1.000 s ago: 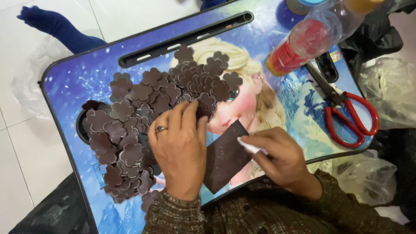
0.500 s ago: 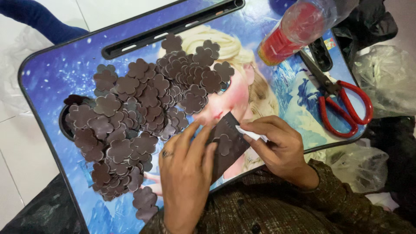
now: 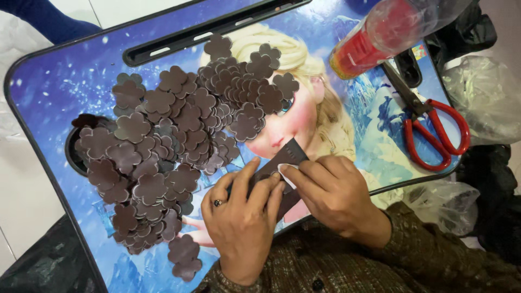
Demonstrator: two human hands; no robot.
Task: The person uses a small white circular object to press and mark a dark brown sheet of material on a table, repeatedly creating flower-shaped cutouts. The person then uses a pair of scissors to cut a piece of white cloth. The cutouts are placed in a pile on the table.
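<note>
A dark brown sheet (image 3: 286, 156) lies at the near edge of a blue picture-printed lap tray (image 3: 59, 87). My left hand (image 3: 241, 222), a ring on one finger, presses flat on the sheet. My right hand (image 3: 331, 192) pinches a small white scrap (image 3: 286, 172) at the sheet's surface, fingers closed on it. To the left spreads a pile of several brown flower-shaped cutouts (image 3: 179, 135), covering much of the tray and the round cup hole (image 3: 81, 149).
Red-handled scissors (image 3: 429, 127) lie at the tray's right edge. A clear bottle with red contents (image 3: 380, 38) lies on its side at the top right. Crumpled clear plastic bags (image 3: 483, 92) and black bags sit off the right side. White floor tiles show at left.
My left hand has slid off the flower pile and down onto the brown sheet. My right hand has shifted to the sheet's upper part, pinching the white scrap. The view moved closer.
</note>
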